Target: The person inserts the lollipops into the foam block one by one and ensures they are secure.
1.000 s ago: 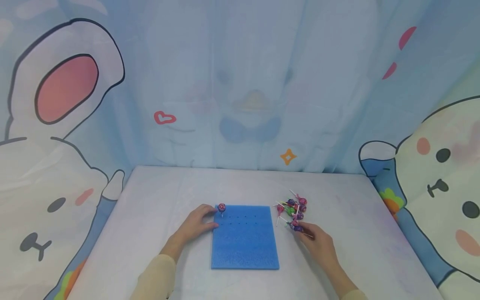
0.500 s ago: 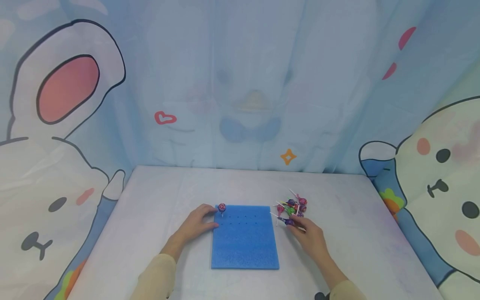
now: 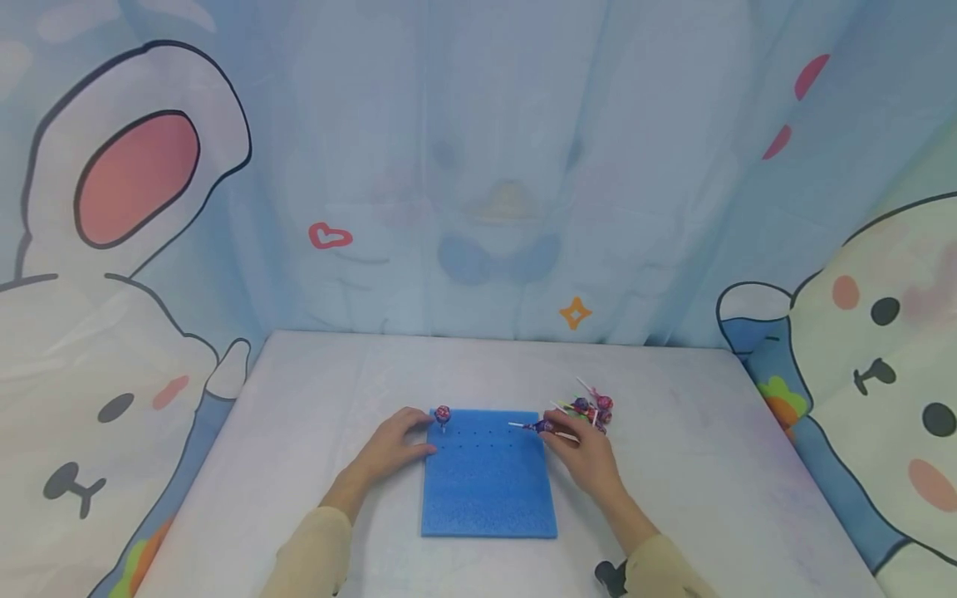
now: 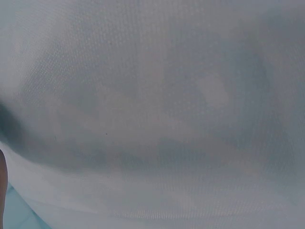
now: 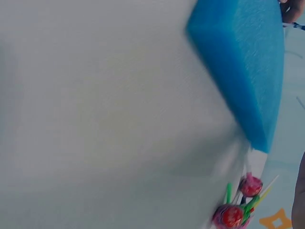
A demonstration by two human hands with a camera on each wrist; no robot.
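Observation:
A blue foam board [image 3: 489, 490] with rows of small holes lies flat on the table. My left hand [image 3: 390, 446] rests at its upper left edge, thumb and fingers spread apart. One lollipop [image 3: 443, 414] with a red-and-white wrapper stands upright in the board's far left corner. Over the board's upper right part, my right hand [image 3: 586, 458] pinches a lollipop [image 3: 543, 426] in a dark purple wrapper, its white stick pointing left. In the right wrist view the board [image 5: 257, 67] shows edge-on; the held lollipop cannot be made out there.
Several wrapped lollipops [image 3: 602, 404] lie in a heap right of the board, partly behind the right hand; some show in the right wrist view [image 5: 231, 216]. A white cloth covers the table [image 3: 336, 374]. A printed curtain [image 3: 493, 100] hangs behind it.
My right hand has moved left and away from me, from beside the heap to over the board's right edge, carrying the purple lollipop; its stick now points left. The left hand stays put.

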